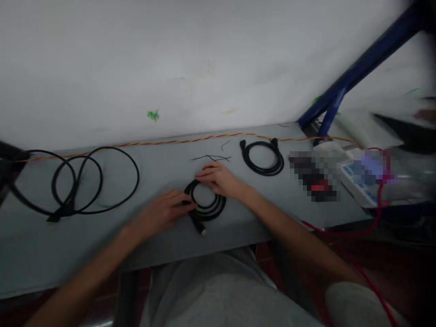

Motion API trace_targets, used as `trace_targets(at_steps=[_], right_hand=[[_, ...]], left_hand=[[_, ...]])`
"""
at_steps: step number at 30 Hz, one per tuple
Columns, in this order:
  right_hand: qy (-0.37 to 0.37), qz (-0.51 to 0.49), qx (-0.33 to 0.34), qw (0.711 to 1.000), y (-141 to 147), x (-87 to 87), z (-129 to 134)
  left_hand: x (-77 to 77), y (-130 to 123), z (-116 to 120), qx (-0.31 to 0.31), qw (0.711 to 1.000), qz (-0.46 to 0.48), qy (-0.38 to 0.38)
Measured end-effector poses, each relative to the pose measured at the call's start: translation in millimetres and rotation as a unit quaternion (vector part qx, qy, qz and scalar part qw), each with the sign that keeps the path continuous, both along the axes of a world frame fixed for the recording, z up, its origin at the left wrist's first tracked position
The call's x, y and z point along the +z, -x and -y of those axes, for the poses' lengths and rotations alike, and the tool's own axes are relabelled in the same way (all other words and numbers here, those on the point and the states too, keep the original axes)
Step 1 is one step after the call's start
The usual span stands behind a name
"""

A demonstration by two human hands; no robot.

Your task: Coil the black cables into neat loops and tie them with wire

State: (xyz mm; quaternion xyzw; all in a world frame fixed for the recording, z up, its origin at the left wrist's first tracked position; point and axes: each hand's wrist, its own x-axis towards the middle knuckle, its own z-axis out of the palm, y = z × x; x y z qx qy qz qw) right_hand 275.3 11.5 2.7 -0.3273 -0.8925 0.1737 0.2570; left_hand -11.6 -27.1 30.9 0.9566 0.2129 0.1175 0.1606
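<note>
**Hands.** Two hands are in view, both on one coiled black cable [205, 205] at the table's front edge. The left hand [160, 212] lies at the coil's left side, fingers partly extended. The right hand [220, 179] lies across its upper edge, fingers partly curled. Both hands touch the coil; whether either grips it cannot be determined. One plug [200, 226] projects from the coil's lower side.

**Items on the grey table [51, 247].**
- Black cables: three in total, including the one under the hands.
- Second black cable [262, 157]: neatly coiled, to the upper right of the hands, with two plugs visible.
- Third black cable [78, 181]: in loose loops at left, well apart from the hands, with one plug visible.
- Twisted orange-and-red wire [170, 141]: one, running along the rear edge.
- Thin black wire scraps [211, 157]: a few, just behind the hands; exact count unclear.
- White device with blue panels [361, 179]: one, at right, beside one pixelated object [315, 177].
</note>
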Motion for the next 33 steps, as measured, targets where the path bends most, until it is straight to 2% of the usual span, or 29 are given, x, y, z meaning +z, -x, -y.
trace_targets(at_steps=[3,6,10,14,16,18,21,23,27,29,31,33], right_hand=[[-0.005,0.031,0.028,0.999,8.8,1.9,-18.3],[-0.019,0.053,0.033,0.998,22.3,3.5,-27.4],[-0.047,0.056,-0.005,0.997,40.5,12.4,-23.5],[-0.046,0.031,-0.068,0.996,42.3,28.8,5.1],[-0.022,0.007,-0.116,0.993,34.9,34.7,30.9],[0.018,0.004,-0.14,0.99,24.7,36.1,61.4],[0.103,-0.004,-0.106,0.989,10.9,28.4,103.0],[0.111,-0.004,-0.094,0.989,5.5,18.5,120.4],[0.066,0.009,-0.091,0.994,2.1,0.5,128.8],[0.055,0.015,-0.087,0.995,1.6,-2.5,126.2],[0.058,0.02,-0.081,0.995,1.5,-0.6,123.3],[0.066,0.029,-0.08,0.994,2.5,4.2,121.7]], left_hand=[[-1.4,-11.9,-15.0,-0.023,0.999,0.021,0.005],[-7.8,-18.3,-13.6,-0.022,0.998,0.05,0.043],[-22.2,-28.1,12.7,0.077,0.992,0.097,0.033],[-33.4,-46.8,50.9,0.228,0.966,0.118,-0.019],[-35.7,-59.5,69.0,0.288,0.95,0.115,-0.035],[-35.8,-73.0,84.2,0.322,0.939,0.112,-0.039],[-32.8,-87.0,97.9,0.327,0.94,0.094,-0.032],[-30.4,-85.8,99.5,0.31,0.948,0.072,-0.018],[-30.0,-58.5,89.4,0.201,0.976,0.084,0.025],[-31.1,-43.6,84.7,0.168,0.979,0.115,0.002],[-30.5,-34.9,84.7,0.207,0.97,0.118,-0.048],[-27.8,-33.3,89.3,0.288,0.949,0.089,-0.092]])
